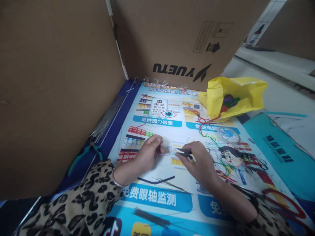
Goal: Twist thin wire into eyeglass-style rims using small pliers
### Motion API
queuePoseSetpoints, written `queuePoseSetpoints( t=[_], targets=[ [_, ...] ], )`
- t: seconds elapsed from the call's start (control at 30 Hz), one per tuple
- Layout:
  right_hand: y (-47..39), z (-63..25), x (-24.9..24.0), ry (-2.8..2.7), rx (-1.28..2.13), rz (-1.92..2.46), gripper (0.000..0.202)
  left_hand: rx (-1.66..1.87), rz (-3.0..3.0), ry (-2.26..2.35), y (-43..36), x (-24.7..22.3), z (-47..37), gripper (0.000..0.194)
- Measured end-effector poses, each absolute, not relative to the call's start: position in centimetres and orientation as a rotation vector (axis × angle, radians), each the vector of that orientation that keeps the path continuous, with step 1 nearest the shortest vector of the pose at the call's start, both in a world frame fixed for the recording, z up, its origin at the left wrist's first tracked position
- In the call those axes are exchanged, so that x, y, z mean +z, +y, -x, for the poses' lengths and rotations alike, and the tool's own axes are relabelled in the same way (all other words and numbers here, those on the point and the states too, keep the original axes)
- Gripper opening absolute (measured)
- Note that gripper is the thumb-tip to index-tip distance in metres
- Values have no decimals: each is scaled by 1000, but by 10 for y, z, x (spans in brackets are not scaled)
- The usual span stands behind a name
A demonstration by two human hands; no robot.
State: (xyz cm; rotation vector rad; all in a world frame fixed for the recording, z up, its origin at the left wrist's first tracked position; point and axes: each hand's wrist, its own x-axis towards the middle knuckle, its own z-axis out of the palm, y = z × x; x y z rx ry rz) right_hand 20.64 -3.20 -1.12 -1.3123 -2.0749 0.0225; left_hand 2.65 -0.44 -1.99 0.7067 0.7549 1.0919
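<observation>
Near the middle of the head view, my left hand pinches a thin ring of wire between thumb and fingers. To its right, my right hand is wrapped round small dark pliers, whose jaws point left toward the ring and look slightly parted. A small gap lies between the pliers' tips and the ring. Both hands are over a printed poster. Dark wire pieces lie in a bundle below them on the poster.
Cardboard panels stand at the left and back. Teal-handled pliers and a wire bundle lie left. At the right are a yellow bag, a clear round roll, coloured wires and red-handled scissors.
</observation>
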Motion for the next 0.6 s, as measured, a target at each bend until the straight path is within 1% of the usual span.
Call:
queuePoseSetpoints(
  t=[0.1,0.23,0.37,0.6],
  targets=[
    [-37,-193,-17,-2099,-12,1300,28,1189,-587,771,-9,-17,-32,11],
    [-37,-183,-23,-2094,-42,1342,34,1269,-494,809,-16,-15,-39,10],
    [-34,-180,-27,-2060,-44,1392,35,1297,-355,778,-22,-12,-45,8],
    [-33,-177,-33,-1994,-19,1425,31,1312,-359,817,-28,-8,-53,11]
  ],
)
